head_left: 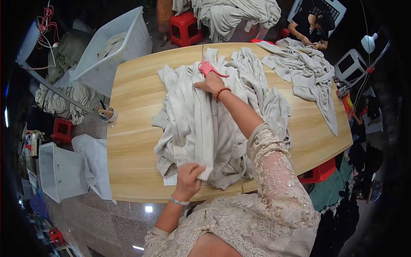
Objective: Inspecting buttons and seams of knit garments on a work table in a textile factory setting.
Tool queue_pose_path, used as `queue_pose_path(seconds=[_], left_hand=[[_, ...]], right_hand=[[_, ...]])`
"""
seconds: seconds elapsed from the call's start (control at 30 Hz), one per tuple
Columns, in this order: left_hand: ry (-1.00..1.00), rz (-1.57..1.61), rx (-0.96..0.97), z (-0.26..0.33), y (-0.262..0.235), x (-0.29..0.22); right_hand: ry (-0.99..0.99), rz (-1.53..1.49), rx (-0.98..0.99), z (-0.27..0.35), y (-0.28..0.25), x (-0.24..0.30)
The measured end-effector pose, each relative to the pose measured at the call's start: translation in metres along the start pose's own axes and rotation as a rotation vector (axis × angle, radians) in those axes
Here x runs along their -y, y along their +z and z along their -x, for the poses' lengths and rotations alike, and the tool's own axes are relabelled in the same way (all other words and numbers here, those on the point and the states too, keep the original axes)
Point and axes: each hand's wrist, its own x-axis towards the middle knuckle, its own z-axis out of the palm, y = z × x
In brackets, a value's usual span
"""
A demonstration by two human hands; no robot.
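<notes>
A pale grey knit cardigan (182,115) lies spread over the wooden table, its long button band (203,128) running straight toward me. At the band's near end my left hand (188,179) is closed, pinching the hem corner between thumb and fingers. At the far end my right hand (210,83) is closed around a pink air blow gun (207,67) with a thin metal nozzle pointing away from me. That hand rests over the cardigan's upper part; its fingertips are partly hidden. More grey knit garments (269,111) lie bunched to the right, touching the cardigan.
Another grey garment (306,73) is draped over the table's far right, where a co-worker (314,28) sits handling something small. White bins (139,36) stand left of the wooden table (132,141). Red stools (185,30) and a fabric heap (239,15) are beyond it.
</notes>
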Motion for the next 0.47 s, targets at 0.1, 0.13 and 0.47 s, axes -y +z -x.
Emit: queue_pose_path(seconds=[0.1,0.13,0.47], left_hand=[[-0.018,0.045,-0.020,0.019,-0.008,-0.015],[-0.067,0.114,-0.040,0.026,-0.011,-0.014],[-0.156,0.400,0.146,0.047,-0.015,-0.017]], right_hand=[[0.049,-0.097,0.038,-0.006,0.012,-0.015],[0.032,-0.153,0.012,-0.005,0.011,-0.024],[0.032,-0.885,0.030,0.139,-0.050,-0.192]])
